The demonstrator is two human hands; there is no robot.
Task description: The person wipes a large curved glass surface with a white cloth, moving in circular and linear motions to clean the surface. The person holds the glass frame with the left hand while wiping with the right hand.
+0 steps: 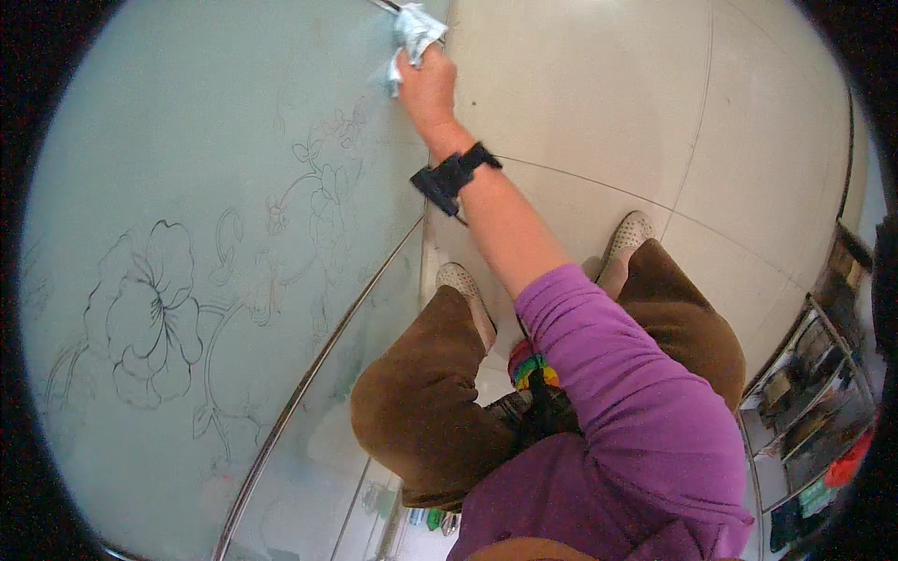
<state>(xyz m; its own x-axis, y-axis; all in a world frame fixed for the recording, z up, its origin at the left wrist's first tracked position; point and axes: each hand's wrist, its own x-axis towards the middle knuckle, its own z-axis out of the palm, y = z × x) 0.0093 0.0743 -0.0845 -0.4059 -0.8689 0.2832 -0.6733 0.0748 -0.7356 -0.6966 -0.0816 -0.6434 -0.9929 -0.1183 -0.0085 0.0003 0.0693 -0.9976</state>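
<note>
My right hand [431, 84] grips a crumpled light blue and white cloth [419, 31] at the top of the view. The cloth lies against the right-hand edge of a frosted glass panel [175, 140], close to a thin metal bar [384, 5]. Dark line drawings of flowers and stems mark the panel, with a large bloom [158, 308] at lower left. Around my right wrist is a black strap with a device [452, 175]. My left hand is out of view.
A metal strip [309, 379] runs along the panel's lower right side. Pale floor tiles [596, 91] lie to the right, under my perforated shoes [459, 280]. A metal rack [807, 407] with assorted items stands at lower right. Something rainbow-striped [533, 368] shows between my legs.
</note>
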